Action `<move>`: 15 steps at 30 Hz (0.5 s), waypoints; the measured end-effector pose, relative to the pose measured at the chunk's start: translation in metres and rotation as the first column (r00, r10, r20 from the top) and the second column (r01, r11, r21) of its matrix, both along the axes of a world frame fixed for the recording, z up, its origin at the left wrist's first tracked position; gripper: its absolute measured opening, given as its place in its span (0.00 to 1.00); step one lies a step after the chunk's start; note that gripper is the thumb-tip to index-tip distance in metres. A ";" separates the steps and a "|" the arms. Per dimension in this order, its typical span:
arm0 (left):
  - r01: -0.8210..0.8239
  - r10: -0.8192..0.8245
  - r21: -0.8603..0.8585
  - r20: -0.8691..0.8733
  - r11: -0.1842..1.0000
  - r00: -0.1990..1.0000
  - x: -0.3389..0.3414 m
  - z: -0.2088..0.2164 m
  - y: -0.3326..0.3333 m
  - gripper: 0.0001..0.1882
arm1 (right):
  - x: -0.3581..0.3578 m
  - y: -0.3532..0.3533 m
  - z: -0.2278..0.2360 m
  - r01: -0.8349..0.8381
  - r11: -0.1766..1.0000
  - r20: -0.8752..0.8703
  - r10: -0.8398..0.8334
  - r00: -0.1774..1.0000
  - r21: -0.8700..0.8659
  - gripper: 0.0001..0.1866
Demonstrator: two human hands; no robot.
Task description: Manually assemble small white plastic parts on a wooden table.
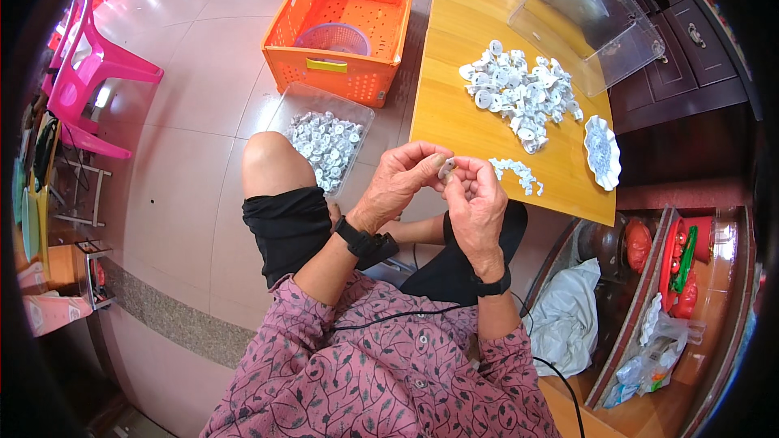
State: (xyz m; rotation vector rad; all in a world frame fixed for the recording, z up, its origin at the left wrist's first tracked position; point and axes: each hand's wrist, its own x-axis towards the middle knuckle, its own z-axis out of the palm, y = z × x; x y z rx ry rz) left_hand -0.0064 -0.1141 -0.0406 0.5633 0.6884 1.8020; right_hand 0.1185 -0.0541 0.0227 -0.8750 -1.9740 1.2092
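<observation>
My left hand and my right hand meet in front of me, near the table's left edge. A small whitish plastic part is pinched between the left thumb and fingers. The right fingertips are closed against it; whether they grip a second tiny piece is hidden. On the yellow table beside them lies a heap of white round plastic parts. Closer to my right hand is a small scatter of tiny white pieces. A white scalloped dish holds tiny pale pieces by the table's right edge.
Past my left knee, a clear bin full of similar round parts stands on the floor. Behind it is an orange crate with a purple basket inside. A clear tilted box sits on the table. A pink chair stands far left.
</observation>
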 end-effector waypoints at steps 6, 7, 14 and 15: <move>0.025 -0.033 0.055 0.139 0.998 0.990 -0.003 -0.002 0.001 0.14 | -0.002 -0.007 0.002 0.010 0.998 -0.122 -0.017 0.992 -0.060 0.09; 0.038 -0.052 0.074 0.196 0.996 0.979 -0.003 -0.002 0.001 0.14 | -0.002 -0.008 0.003 0.016 0.998 -0.130 -0.023 0.991 -0.054 0.10; 0.072 -0.095 0.089 0.280 0.993 0.955 -0.002 0.002 0.000 0.16 | -0.001 -0.010 0.007 0.049 0.999 -0.162 -0.052 0.985 -0.023 0.14; 0.067 -0.089 0.087 0.281 0.994 0.955 -0.002 0.002 0.000 0.16 | 0.000 -0.010 0.008 0.050 0.998 -0.161 -0.053 0.985 -0.023 0.14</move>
